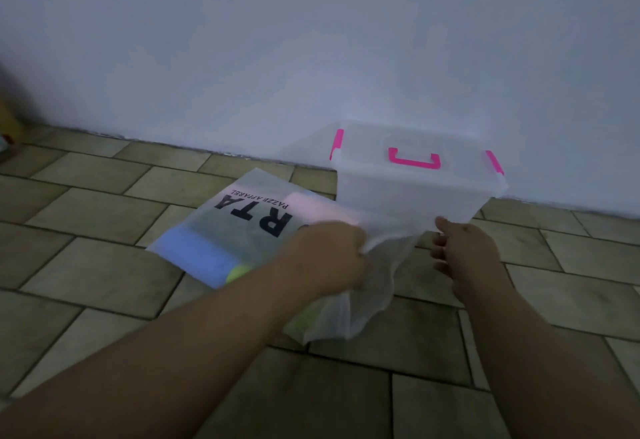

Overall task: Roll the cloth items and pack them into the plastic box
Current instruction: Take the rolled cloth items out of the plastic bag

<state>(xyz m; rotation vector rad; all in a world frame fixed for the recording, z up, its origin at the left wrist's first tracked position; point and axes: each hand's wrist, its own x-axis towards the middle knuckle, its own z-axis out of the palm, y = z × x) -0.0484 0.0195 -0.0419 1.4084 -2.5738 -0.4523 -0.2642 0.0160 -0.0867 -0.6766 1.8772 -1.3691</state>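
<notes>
The plastic box stands on the tiled floor against the wall. Its clear lid is on, with a pink handle on top and pink clips at both ends. Just left of the box, and touching its lower front corner, lies a see-through bag with black printed letters. The cloth items are inside the bag. A pink cloth is nearest the box, a blue cloth is farther left, and a yellow-green cloth is beside the blue one.

The left hand is in front of the box, fingers curled tight around the bunched open end of the bag, which hangs loose below the fist. The right hand is just in front of the box's right half, fingers bent and thumb up close to the box wall. Motion blur makes it unclear whether it pinches the bag's edge.
</notes>
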